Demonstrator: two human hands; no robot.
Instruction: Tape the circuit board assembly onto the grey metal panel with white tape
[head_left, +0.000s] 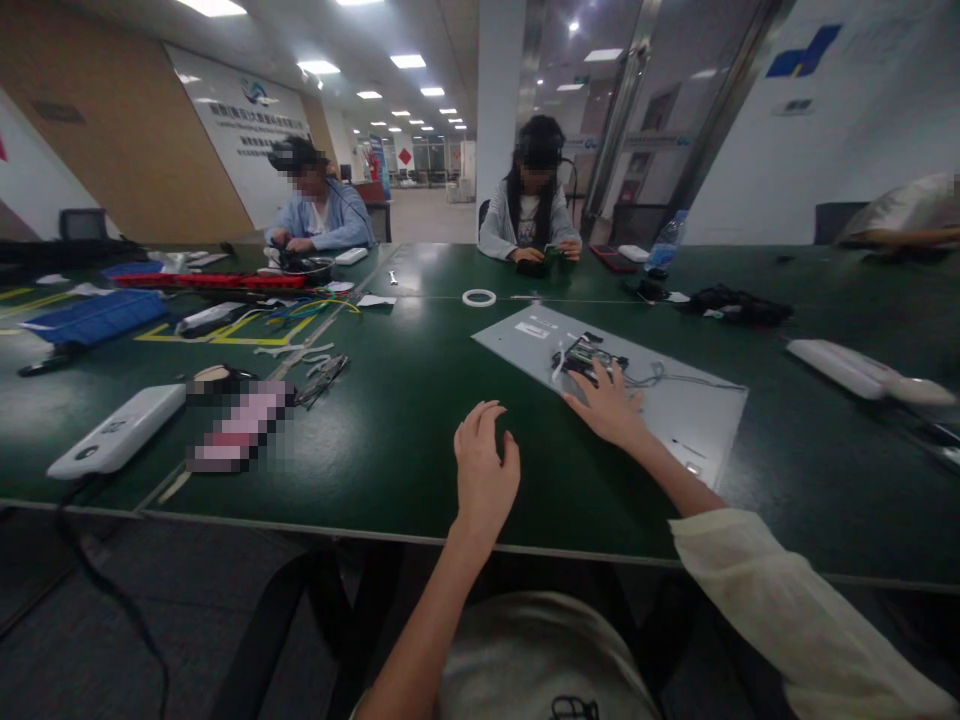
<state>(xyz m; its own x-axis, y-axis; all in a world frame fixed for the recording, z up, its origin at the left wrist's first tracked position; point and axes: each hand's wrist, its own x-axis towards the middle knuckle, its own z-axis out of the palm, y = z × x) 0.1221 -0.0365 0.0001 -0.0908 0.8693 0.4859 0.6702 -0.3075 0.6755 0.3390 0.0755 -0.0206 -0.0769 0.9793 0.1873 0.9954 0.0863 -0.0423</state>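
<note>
A grey flat panel [517,350] lies at a slant on the green table. Near its middle sits a dark electronic assembly [596,352], apparently with a circuit board, and a grey cable [690,382] runs from it to the right. My right hand [606,405] is over the near side of the assembly with its fingers spread. The fingertips are at its edge; whether they press on it I cannot tell. Left of the panel, my left hand [486,462] hovers above the bare table, fingers gently bent and thumb apart, holding nothing.
A white roll of tape [478,297] lies beyond the panel. To the left are a white power bank [120,430], a blurred pink item [244,425], a blue tray [97,318] and loose wires [324,380]. Another white device [836,368] lies right. Co-workers sit around the table.
</note>
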